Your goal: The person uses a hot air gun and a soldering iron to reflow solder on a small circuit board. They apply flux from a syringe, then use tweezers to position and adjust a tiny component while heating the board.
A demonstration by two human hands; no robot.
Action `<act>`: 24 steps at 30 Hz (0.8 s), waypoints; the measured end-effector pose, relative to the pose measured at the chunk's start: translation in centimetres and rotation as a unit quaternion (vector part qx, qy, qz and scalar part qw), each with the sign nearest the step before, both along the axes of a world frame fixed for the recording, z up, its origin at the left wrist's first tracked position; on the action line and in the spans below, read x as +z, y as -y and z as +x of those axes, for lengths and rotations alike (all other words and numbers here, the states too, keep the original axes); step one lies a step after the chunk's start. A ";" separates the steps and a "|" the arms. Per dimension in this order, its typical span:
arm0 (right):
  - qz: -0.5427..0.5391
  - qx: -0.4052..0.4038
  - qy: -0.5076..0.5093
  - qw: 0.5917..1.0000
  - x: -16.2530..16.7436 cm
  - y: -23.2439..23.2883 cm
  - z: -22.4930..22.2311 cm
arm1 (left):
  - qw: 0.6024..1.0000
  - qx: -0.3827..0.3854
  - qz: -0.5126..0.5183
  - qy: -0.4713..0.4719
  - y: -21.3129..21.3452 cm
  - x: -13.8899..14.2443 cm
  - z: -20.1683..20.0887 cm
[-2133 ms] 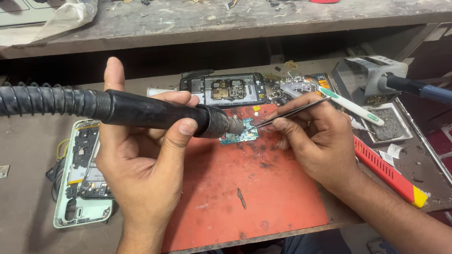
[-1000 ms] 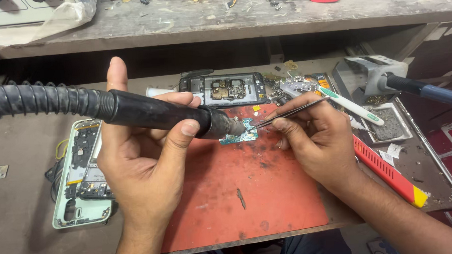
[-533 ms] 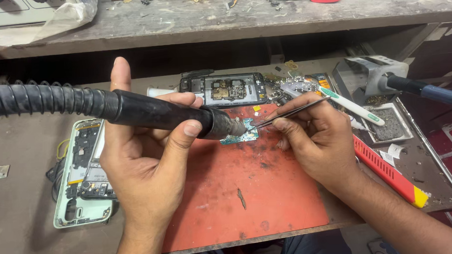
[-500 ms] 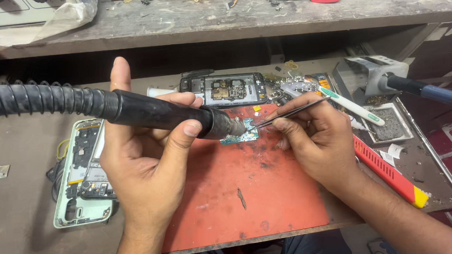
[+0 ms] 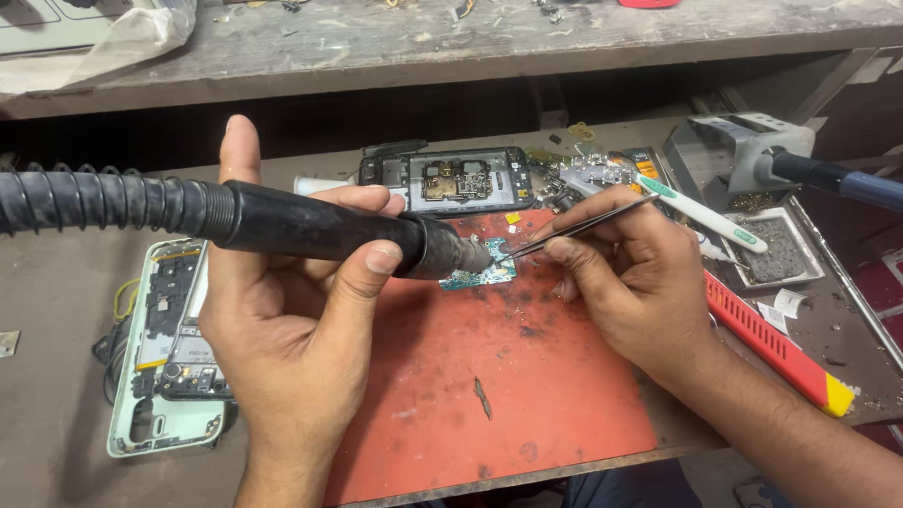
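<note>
Left hand [image 5: 284, 340] grips hot-air wand [image 5: 310, 227]; right hand [image 5: 632, 278] pinches tweezers [image 5: 581, 224] at small circuit board [image 5: 482, 276]. Risk: nozzle drifts, heat scorches fingers or neighbouring parts.

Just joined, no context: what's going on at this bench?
A person is working on a small teal circuit board lying on a red work mat. The left hand grips a black hot-air wand with a ribbed hose, its nozzle aimed at the board. The right hand holds thin metal tweezers with tips at the board. An opened phone with a pale green frame lies to the left, and another opened dark phone lies behind the mat.
</note>
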State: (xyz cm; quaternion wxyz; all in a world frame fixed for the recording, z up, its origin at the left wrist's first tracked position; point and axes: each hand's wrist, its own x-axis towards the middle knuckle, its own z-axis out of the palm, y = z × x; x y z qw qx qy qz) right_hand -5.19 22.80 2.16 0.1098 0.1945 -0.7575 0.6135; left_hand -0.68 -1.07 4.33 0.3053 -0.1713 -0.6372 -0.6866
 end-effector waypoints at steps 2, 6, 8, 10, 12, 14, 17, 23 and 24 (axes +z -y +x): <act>0.002 -0.003 0.000 1.000 0.0 0.0 0.0 | 1.000 0.002 -0.004 0.000 0.0 0.0 0.0; -0.007 -0.006 0.008 1.000 0.0 0.0 0.1 | 1.000 0.015 -0.017 0.000 0.0 0.0 0.0; -0.006 -0.008 0.004 1.000 0.0 0.0 0.1 | 1.000 0.015 -0.016 0.003 0.0 0.1 0.0; 0.003 -0.010 0.001 1.000 0.0 -0.1 0.1 | 1.000 0.011 -0.007 0.005 -0.1 0.3 0.0; 0.004 -0.008 -0.001 1.000 0.0 -0.1 0.1 | 1.000 0.008 -0.002 0.004 -0.2 0.6 0.0; -0.001 -0.002 -0.002 1.000 0.0 -0.1 0.1 | 1.000 0.013 0.000 0.011 -0.2 0.7 0.1; -0.002 -0.001 -0.008 1.000 -0.1 0.0 0.0 | 0.998 0.028 0.022 0.053 -0.2 0.9 0.2; -0.009 0.007 -0.003 1.000 -0.1 0.0 0.0 | 1.000 0.020 -0.015 0.001 -0.1 0.4 0.1; -0.007 0.005 -0.001 1.000 -0.1 0.0 0.0 | 1.000 0.021 -0.015 0.002 -0.1 0.3 0.1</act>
